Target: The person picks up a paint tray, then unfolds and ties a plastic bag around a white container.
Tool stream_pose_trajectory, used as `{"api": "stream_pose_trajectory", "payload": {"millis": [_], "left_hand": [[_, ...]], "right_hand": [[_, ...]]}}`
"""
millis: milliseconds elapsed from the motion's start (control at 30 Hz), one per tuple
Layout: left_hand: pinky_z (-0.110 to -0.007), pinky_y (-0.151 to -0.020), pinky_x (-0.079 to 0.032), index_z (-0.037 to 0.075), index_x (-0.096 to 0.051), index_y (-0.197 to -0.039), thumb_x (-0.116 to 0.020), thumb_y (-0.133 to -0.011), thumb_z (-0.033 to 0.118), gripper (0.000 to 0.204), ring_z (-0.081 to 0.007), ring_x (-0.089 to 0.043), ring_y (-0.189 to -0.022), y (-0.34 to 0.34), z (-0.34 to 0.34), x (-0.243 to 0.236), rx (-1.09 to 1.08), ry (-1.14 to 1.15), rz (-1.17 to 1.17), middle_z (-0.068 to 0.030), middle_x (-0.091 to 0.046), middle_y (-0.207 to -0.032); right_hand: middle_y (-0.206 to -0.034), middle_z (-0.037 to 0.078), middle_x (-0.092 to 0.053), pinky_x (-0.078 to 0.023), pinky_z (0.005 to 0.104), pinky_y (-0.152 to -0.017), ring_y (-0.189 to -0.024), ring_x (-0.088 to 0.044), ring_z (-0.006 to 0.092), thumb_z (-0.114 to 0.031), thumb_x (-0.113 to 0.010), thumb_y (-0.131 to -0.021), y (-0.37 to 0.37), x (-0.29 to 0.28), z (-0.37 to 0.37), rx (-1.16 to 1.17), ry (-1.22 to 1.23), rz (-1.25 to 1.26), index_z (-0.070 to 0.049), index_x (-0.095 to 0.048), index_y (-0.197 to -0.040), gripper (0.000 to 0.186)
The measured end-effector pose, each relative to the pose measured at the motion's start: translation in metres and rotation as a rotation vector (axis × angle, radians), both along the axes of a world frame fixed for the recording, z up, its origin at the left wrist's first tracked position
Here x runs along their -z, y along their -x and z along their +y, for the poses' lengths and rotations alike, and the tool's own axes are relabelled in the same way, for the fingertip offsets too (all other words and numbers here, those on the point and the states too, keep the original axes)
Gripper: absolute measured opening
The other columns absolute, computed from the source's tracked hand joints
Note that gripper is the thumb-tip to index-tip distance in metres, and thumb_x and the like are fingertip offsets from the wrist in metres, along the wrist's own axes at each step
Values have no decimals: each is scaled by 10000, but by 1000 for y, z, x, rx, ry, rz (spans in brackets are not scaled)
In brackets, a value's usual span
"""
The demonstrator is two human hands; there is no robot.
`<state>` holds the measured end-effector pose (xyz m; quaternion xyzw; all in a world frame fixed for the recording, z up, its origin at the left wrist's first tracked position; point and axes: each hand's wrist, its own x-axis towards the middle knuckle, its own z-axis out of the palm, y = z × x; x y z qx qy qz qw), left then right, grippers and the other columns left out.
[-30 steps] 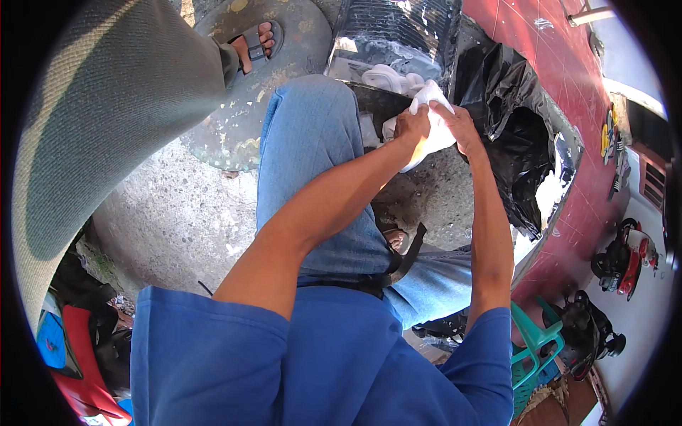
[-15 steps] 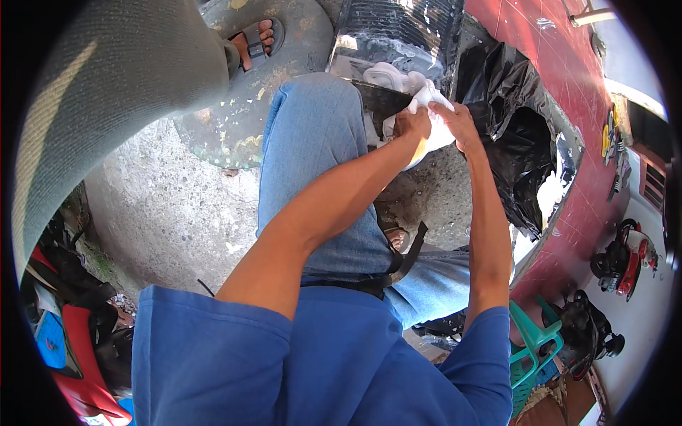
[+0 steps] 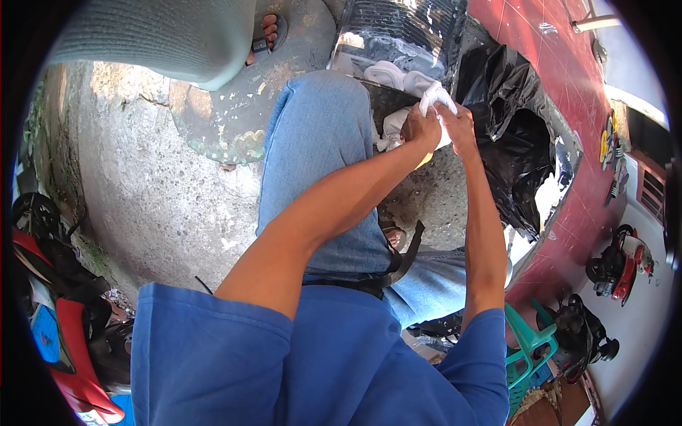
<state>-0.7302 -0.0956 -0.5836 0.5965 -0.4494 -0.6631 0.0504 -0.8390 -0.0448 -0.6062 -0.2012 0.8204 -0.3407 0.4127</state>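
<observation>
Both hands are closed on a bunched white cloth (image 3: 435, 94) in front of my knee. My left hand (image 3: 422, 128) grips it from the left, and my right hand (image 3: 461, 128) grips it close beside, with the fingers near each other. Part of the cloth trails back onto the lower edge of a wet black ribbed board (image 3: 398, 32) with whitish suds on it. More white fabric (image 3: 393, 129) hangs left of my left hand. A small yellow patch shows under my left wrist; what it belongs to is hidden.
A crumpled black plastic bag (image 3: 513, 92) lies right of my hands, beside red tiled flooring (image 3: 561, 273). Another person's sandalled foot (image 3: 266, 39) and grey-green garment (image 3: 163, 35) are at the upper left. A green plastic chair (image 3: 529, 334) and parked motorbikes stand at the sides.
My hands have shifted slightly, and the cloth now arches up above them in a loop. The other person's garment has moved up, away from the left side of the ground.
</observation>
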Motion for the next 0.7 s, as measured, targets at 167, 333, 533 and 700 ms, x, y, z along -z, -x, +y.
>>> {"api": "stream_pose_trajectory", "payload": {"millis": [167,333,533,700], "left_hand": [[-462,-908,-399,66,-536,-1179,-484,-874,305,391,-366,-558,-1034,2,4,3,19,57,15,-199,-598,-1091],[-468,-888,-406,65,-567,-1155,-503,-860,278,369,-373,-565,-1000,-2,2,-3,50,119,40,-203,-616,-1041],[-426,-783,-451,55,-630,-1030,-513,-843,313,339,-346,-613,-895,-8,6,-11,52,261,45,-183,-650,-917],[-394,-755,-460,79,-657,-1016,-557,-824,305,313,-309,-627,-867,-21,5,-9,141,314,114,-169,-659,-917]], "right_hand": [[-732,-24,-586,-388,239,-555,-629,-475,54,-252,-644,-811,-5,-9,-2,37,105,-2,-11,-667,-946,278],[-685,-27,-569,-379,251,-518,-592,-459,51,-261,-644,-815,-12,-16,-2,87,162,8,-7,-674,-898,269],[-742,-12,-605,-417,243,-591,-652,-497,55,-286,-644,-831,-14,-23,8,76,167,25,4,-657,-942,311],[-791,1,-623,-432,242,-628,-693,-516,63,-280,-642,-833,-13,-27,22,71,197,23,2,-649,-974,316]]}}
